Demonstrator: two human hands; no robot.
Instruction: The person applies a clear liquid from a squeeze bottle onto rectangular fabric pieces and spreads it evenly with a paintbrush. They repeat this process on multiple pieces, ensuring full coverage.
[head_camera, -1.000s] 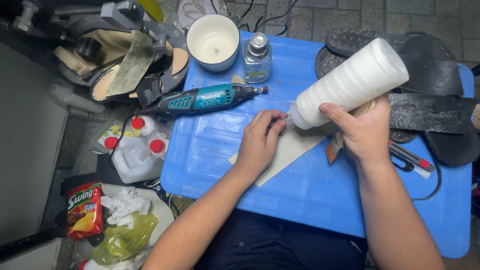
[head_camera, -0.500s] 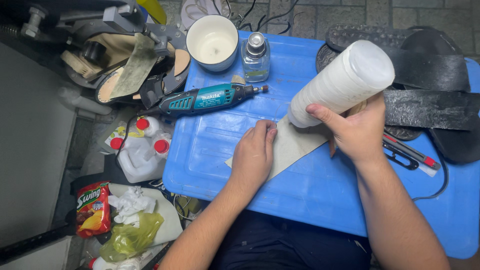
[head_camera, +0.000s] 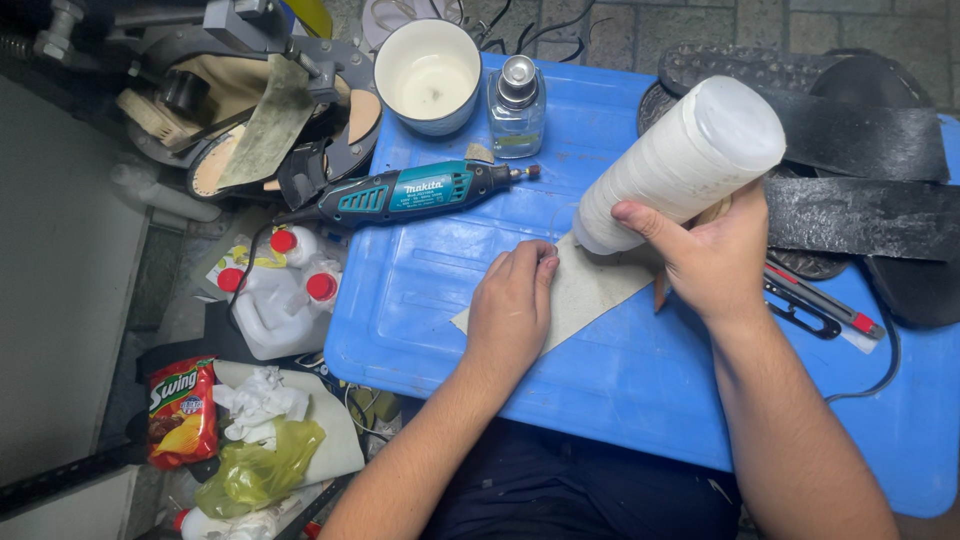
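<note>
A blue moulded plastic lid (head_camera: 620, 370) serves as the surface and fills most of the view, with the person's arms reaching onto it from below. Across its upper right lie black rubber shoe soles and strips (head_camera: 860, 170), partly overhanging the edge. Off the surface at the upper left sits a grey metal shoe stand with leather pieces draped on it (head_camera: 240, 120), and below that a white plastic jug with red caps (head_camera: 275, 300), then a red snack bag (head_camera: 182, 410) and a yellow-green plastic bag (head_camera: 255, 475) on the floor. The right hand (head_camera: 715, 265) has its grip wrapped around a large white translucent plastic bottle (head_camera: 685, 165), tilted so that its narrow end points down and meets a flat beige sheet of leather or paper (head_camera: 585, 295) lying at the middle of the surface. The left hand (head_camera: 512, 310) lies flat with fingers together, pressing on that sheet and holding nothing. Just above the left hand lies a teal and black handheld rotary tool (head_camera: 415, 192), its tip pointing right. Behind it stand a white round ceramic cup (head_camera: 428, 75) and a small clear glass bottle with a silver cap (head_camera: 517, 105), side by side. Right of the right hand, a red and black utility knife (head_camera: 820, 305) rests near a thin black cord.
</note>
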